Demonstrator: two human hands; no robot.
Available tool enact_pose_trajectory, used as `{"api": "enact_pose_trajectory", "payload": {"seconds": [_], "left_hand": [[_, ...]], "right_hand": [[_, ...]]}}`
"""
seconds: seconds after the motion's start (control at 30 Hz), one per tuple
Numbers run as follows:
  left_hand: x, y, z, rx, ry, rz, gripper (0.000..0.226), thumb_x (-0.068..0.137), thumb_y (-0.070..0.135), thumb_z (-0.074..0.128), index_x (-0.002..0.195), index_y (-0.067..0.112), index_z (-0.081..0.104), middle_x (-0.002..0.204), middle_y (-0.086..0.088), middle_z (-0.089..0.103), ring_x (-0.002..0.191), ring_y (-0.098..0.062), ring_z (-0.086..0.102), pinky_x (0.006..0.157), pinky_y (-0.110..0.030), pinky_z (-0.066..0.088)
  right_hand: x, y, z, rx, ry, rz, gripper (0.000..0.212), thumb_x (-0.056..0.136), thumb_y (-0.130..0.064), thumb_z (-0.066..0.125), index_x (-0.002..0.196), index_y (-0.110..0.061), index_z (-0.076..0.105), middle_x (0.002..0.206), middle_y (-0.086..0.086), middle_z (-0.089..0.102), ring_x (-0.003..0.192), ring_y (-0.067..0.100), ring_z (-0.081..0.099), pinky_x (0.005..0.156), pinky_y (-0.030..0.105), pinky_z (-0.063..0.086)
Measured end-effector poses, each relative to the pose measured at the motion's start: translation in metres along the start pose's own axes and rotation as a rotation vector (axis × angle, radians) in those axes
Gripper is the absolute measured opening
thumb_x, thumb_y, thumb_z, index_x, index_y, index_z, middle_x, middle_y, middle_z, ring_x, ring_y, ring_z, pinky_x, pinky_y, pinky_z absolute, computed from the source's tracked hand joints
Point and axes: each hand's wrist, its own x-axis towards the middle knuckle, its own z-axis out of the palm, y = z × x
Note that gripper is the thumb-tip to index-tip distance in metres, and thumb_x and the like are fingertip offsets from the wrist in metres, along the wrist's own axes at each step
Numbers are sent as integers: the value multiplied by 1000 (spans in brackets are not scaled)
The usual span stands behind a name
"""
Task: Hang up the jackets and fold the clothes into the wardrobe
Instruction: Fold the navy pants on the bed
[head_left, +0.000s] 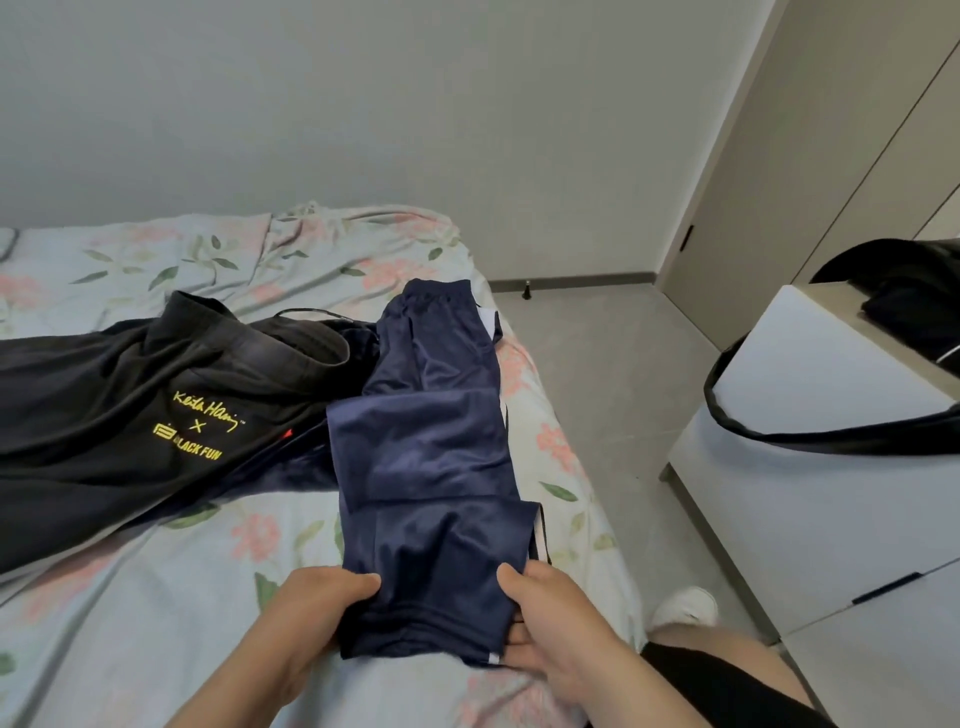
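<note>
A bag (904, 301) sits on the cabinet (810, 364). Left hand (317, 603) and right hand (550, 618) fingers grip the trousers (431, 447) on the bed (156, 597), shirt (104, 415) beside.

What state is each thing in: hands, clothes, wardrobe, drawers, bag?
left hand: grips the near end of the navy trousers
right hand: grips the same end
navy trousers: partly folded, lying along the bed
black garment: unfolded, spread on the bed, yellow print up
wardrobe: doors shut
drawer unit: drawers shut
black bag: on the drawer unit, strap hanging down its front
</note>
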Motion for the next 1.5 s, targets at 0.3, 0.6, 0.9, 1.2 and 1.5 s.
{"api": "enact_pose_trajectory", "payload": {"seconds": [0.3, 0.6, 0.9, 1.2, 1.5], "left_hand": [[-40, 8, 3, -118, 137, 343, 14, 88, 2, 60, 86, 16, 62, 69, -13, 70, 61, -27, 66, 56, -33, 55], [-97, 75, -27, -459, -302, 585, 67, 53, -14, 32, 110, 0, 65, 95, -20, 72, 79, -27, 72, 66, -35, 60], [-195, 169, -40, -126, 45, 1069, 34, 90, 18, 66, 57, 22, 68, 51, 9, 57, 44, -8, 50, 43, -13, 38], [-305, 239, -48, -179, -21, 1388, 29, 89, -5, 62, 87, 20, 76, 89, -3, 77, 79, -11, 72, 62, -16, 54], [-365, 253, -67, -253, -83, 1487, 20, 94, 8, 61, 89, 20, 77, 90, -10, 76, 80, -24, 74, 63, -24, 57]], "right_hand": [[-32, -19, 5, -106, 182, -333, 12, 87, -15, 59, 98, -19, 62, 98, 13, 71, 84, 26, 70, 74, 40, 59], [-119, -84, -13, 80, -84, -618, 47, 88, 16, 33, 97, -12, 70, 98, 13, 68, 78, 20, 66, 62, 34, 59], [-222, -160, -5, -40, 19, -1080, 14, 95, -12, 62, 88, -14, 74, 66, -10, 67, 59, 2, 59, 57, 12, 46], [-323, -212, 6, -74, 42, -1314, 25, 101, -12, 51, 98, -22, 74, 99, -3, 77, 91, 12, 73, 75, 23, 56], [-393, -213, 8, -50, 19, -1476, 22, 98, -15, 58, 96, -27, 77, 98, 3, 77, 88, 19, 74, 69, 24, 57]]}}
